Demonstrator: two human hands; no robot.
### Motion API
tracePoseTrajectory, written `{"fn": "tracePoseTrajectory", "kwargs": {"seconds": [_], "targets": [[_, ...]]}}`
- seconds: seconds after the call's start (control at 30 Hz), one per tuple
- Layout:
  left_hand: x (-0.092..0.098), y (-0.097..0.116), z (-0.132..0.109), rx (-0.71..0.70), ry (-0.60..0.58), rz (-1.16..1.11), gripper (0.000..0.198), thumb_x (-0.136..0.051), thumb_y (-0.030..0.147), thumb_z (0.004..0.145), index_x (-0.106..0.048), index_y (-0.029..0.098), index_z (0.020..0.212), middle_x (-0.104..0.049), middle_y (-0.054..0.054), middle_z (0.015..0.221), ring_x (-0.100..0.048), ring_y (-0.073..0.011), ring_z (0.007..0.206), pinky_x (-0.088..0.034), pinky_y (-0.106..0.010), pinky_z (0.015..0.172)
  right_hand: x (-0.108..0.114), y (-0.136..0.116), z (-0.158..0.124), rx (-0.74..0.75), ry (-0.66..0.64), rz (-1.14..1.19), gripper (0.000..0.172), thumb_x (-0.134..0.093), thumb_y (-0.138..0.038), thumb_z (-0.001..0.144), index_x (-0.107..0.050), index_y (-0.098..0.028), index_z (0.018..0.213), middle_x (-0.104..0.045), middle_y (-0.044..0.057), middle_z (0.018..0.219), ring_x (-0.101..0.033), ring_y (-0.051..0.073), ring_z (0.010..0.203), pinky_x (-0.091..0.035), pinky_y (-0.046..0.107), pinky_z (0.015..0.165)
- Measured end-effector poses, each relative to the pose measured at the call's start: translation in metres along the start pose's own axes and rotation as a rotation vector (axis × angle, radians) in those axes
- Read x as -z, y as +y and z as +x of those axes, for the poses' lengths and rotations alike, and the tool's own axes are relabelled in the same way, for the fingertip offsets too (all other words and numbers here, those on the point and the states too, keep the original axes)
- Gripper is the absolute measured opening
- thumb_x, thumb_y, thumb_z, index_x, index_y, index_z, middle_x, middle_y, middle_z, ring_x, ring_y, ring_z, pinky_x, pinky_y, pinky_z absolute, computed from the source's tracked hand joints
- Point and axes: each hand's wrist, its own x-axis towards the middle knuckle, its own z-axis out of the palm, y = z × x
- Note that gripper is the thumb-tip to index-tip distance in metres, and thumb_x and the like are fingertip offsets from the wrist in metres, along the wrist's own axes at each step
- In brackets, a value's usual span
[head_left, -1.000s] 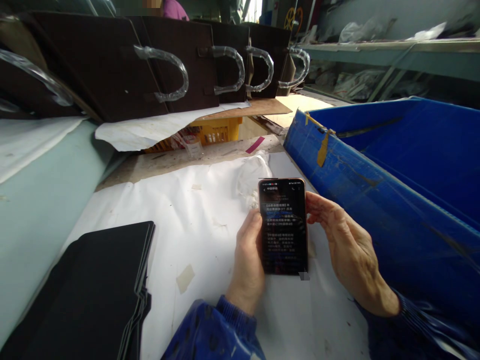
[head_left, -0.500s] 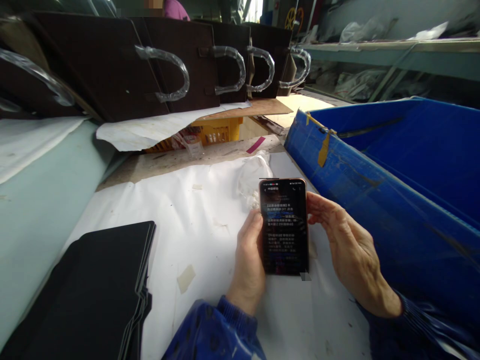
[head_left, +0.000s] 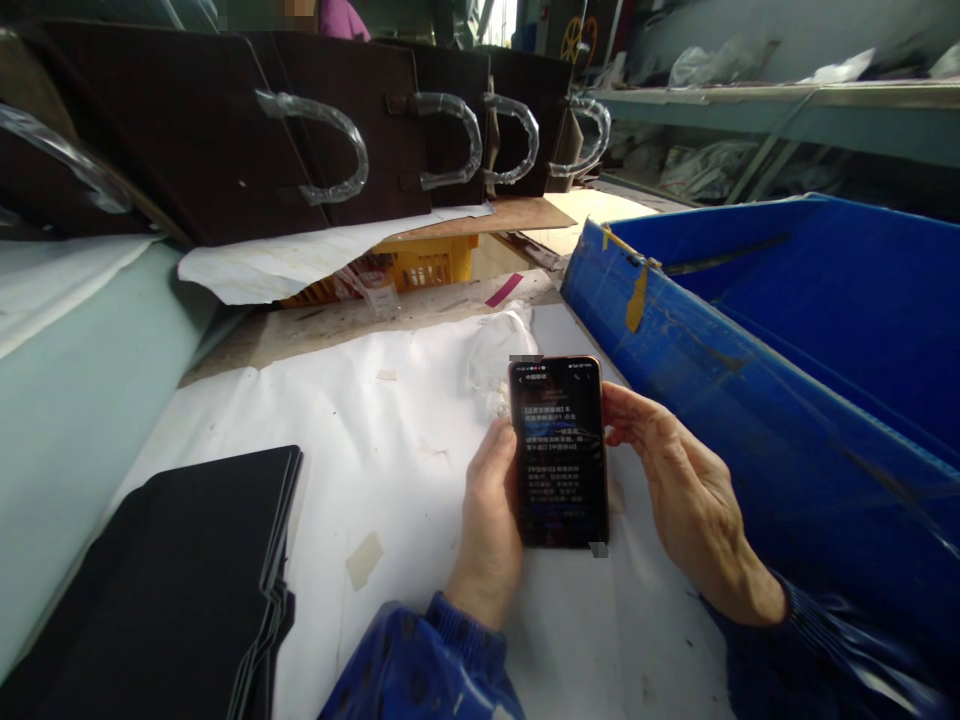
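Observation:
A dark smartphone (head_left: 559, 455) with a lit screen of text is held upright over the white sheet (head_left: 390, 440). My left hand (head_left: 491, 520) wraps round its left edge and back, thumb along the side. My right hand (head_left: 686, 500) is closed on its right edge, fingers curled behind it. Both wrists come out of blue sleeves at the bottom of the view.
A stack of black flat sheets (head_left: 165, 590) lies at the lower left. A big blue plastic bin (head_left: 780, 340) stands close on the right. Dark brown bags with wrapped clear handles (head_left: 322, 150) line the back shelf. A yellow crate (head_left: 431, 260) sits beneath them. Crumpled plastic (head_left: 495, 345) lies behind the phone.
The phone and both hands sit slightly further left in the view; the grip is unchanged.

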Motion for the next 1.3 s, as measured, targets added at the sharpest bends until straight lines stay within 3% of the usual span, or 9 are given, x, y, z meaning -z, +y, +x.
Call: {"fn": "tracePoseTrajectory", "kwargs": {"seconds": [0.27,0.6,1.3], "targets": [[-0.0001,-0.0012,0.0014,0.034,0.026,-0.014,0.030,-0.058,0.045,0.092,-0.072,0.020,0.099,-0.068,-0.001,0.088,-0.060,-0.0180,0.087,-0.047,-0.030,0.082,0.0022,0.0001,-0.0007,-0.021,-0.011,-0.006,0.041,-0.047,-0.055,0.102,-0.069,-0.030,0.124,-0.072,0.001,0.124,-0.063,0.023,0.112,-0.047,0.038,0.090],[-0.0014,-0.0010,0.0027,-0.026,0.002,0.011,0.023,-0.055,0.038,0.094,-0.071,0.021,0.092,-0.066,0.001,0.083,-0.058,-0.0154,0.081,-0.046,-0.026,0.077,0.0000,-0.0044,0.0020,0.009,0.000,-0.048,0.046,-0.047,-0.057,0.101,-0.070,-0.024,0.122,-0.075,0.004,0.118,-0.066,0.022,0.105,-0.050,0.037,0.086],[0.0000,-0.0006,0.0022,-0.012,-0.002,-0.003,0.024,-0.056,0.039,0.094,-0.071,0.021,0.095,-0.067,0.000,0.086,-0.057,-0.0152,0.083,-0.046,-0.026,0.078,0.0005,-0.0026,0.0010,-0.004,-0.026,-0.024,0.044,-0.048,-0.060,0.100,-0.069,-0.028,0.124,-0.074,0.000,0.121,-0.065,0.019,0.108,-0.048,0.034,0.088]]}}
